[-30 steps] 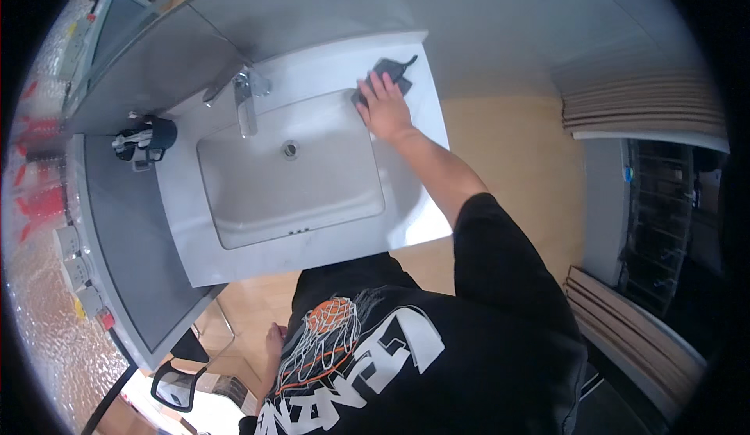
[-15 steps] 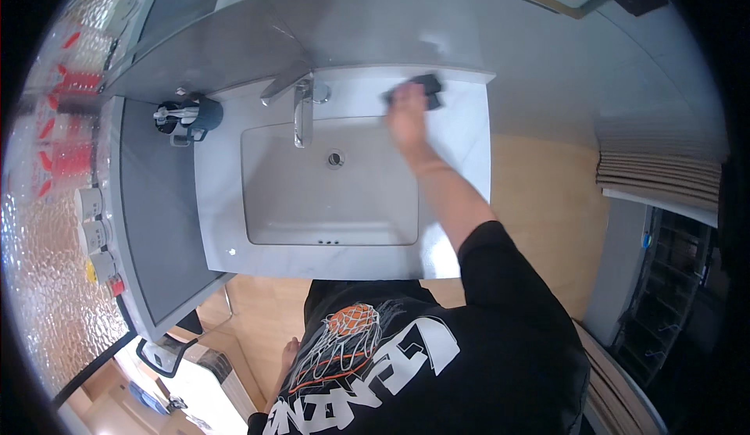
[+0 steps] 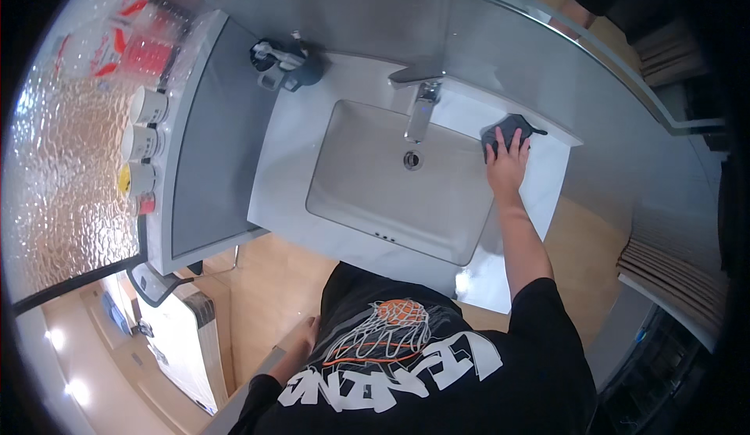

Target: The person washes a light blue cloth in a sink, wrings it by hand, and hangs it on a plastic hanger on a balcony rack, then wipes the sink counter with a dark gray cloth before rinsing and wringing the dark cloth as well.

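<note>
Beneath the spread fingers of the right hand [image 3: 508, 165], a dark grey, flat fabric cloth [image 3: 509, 125] extends past the fingertips. Finger state of the left hand [image 3: 310, 329] cannot be determined.

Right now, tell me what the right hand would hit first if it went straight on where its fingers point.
Beyond the cloth under it, the right hand would likely meet the raised white back edge first; the gap is hard to judge from this view.
</note>
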The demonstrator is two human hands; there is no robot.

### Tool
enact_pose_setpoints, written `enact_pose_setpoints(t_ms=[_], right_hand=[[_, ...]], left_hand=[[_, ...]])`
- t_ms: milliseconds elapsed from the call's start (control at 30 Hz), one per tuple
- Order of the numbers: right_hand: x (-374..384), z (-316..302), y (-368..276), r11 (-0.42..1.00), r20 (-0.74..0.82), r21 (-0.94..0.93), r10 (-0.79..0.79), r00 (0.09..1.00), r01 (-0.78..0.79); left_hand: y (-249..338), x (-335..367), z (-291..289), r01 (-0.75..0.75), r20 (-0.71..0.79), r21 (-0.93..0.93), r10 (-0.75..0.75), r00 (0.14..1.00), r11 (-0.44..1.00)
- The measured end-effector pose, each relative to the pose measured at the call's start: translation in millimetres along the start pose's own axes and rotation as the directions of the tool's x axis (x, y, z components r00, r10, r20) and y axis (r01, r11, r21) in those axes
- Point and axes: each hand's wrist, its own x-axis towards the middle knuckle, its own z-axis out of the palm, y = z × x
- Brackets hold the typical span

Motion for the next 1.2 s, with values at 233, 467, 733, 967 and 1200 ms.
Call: enact_pose_setpoints(t_ms=[233,467,733,967,1200], right_hand=[[-1.8,55.1,-132.0,0.948,0.110,0.265,-0.211,0.971,0.176],[48.4,70.7,-281.3,0.953,0.081,0.297,-0.082,0.993,0.055],[70.5,77.6,-376.9,0.843,0.287,0.475,-0.419,0.861,0.252],[81.0,52.7,-312.0,0.924,0.356,0.237,-0.371,0.858,0.301],[65.5,48.0,-356.0,0.961,0.415,0.195,-0.263,0.871,0.197]], left_hand=[[2.1,29.1,-42.6,-0.092,0.113,-0.055,0.098,0.989,0.994],[-218.4,100.2,-53.7,-0.097,0.052,0.023,0.096,0.994,0.995],[-207.7,121.0,-155.0,0.146,0.023,-0.063,-0.145,0.989,0.987],[-188.4,157.7,-187.4,-0.038,0.089,0.016,0.037,0.995,0.999],[-203.2,160.0,-172.1,-0.021,0.119,-0.203,0.046,0.992,0.979]])
